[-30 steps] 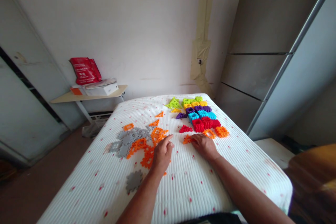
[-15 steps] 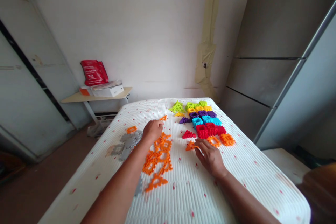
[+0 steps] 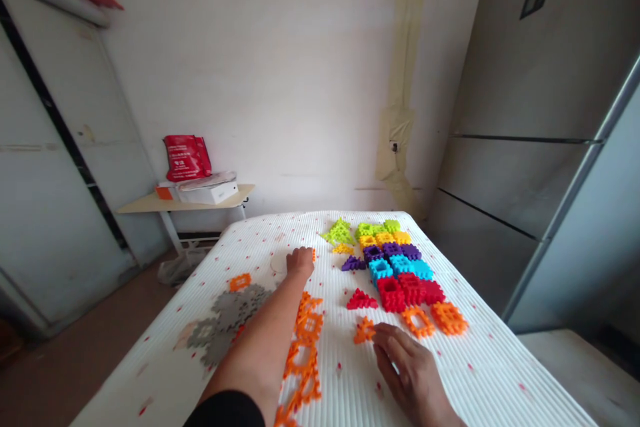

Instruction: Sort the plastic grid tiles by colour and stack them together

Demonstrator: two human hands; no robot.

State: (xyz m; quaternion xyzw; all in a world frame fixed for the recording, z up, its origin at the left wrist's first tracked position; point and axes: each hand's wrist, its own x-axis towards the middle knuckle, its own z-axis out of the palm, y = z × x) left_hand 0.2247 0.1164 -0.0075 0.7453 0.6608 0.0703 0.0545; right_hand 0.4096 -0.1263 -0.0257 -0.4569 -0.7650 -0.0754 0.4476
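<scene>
Head view: orange plastic piece (image 3: 314, 255) beside your left hand (image 3: 301, 261), grip unclear. Orange plastic triangle (image 3: 364, 331) beside your half-open right hand (image 3: 407, 363).

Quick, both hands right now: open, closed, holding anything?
Left hand: bent down at the far orange piece; grip cannot be told.
Right hand: loosely curled at the near orange piece; grip cannot be told.

The left grip (image 3: 301, 261) mostly hides an orange piece (image 3: 314, 255), the forearm (image 3: 265, 343) some grey pieces (image 3: 235, 310).
</scene>
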